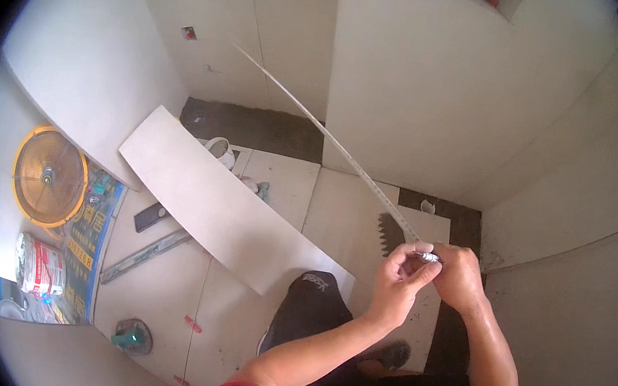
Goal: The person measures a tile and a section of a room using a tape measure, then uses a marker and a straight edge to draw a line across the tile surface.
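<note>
My left hand (pixel 406 280), fingers curled, holds a small silver-and-white object (pixel 430 257), perhaps a pen. My right hand (pixel 458 279) is closed beside it, touching it, around the near end of a white tape measure (pixel 357 168); the case is hidden. The tape runs up and left toward the back wall, its far tip faint. Below lies a long pale tile (pixel 215 213) across the floor, beside my dark-shod foot (pixel 303 310). A dark toothed piece (pixel 391 231) shows just behind my hands.
A yellow-rimmed fan (pixel 46 177), a white bucket (pixel 41 267) and blue printed sheeting (pixel 85 251) are on the left. A metal bar (pixel 142 256), a suction cup tool (pixel 132 337) and red clips (pixel 193 324) lie on the tiled floor. Pale walls (pixel 405 82) enclose the corner.
</note>
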Tool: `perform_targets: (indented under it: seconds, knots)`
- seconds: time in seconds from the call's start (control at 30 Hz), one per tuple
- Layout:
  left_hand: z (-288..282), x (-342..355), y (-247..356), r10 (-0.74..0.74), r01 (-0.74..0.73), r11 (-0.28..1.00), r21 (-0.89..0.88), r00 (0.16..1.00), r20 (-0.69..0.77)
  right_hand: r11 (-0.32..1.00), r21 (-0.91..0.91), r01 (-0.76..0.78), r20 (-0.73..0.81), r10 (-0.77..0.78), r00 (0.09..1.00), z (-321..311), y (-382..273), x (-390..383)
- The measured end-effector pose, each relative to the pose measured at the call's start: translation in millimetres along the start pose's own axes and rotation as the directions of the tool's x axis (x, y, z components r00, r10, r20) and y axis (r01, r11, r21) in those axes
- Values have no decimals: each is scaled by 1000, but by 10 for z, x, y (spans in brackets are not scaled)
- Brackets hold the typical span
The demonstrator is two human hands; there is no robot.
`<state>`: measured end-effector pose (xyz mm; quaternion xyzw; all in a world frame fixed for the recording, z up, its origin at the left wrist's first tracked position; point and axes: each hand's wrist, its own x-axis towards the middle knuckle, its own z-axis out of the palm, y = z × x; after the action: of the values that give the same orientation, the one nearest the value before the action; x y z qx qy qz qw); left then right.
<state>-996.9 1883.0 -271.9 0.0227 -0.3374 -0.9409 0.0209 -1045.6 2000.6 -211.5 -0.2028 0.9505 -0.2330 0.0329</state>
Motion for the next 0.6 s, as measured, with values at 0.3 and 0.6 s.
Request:
perform_targets:
  seconds: [0.3,0.6]
  knots:
    - [-622,63,-684,-162,231,943,239,947,-278,954,186,-236,322,167,932,950,940,-197]
    - [-1444,587,374,184,49,458,888,972,-149,523,534,-664,655,240,716,2061,1624,-515]
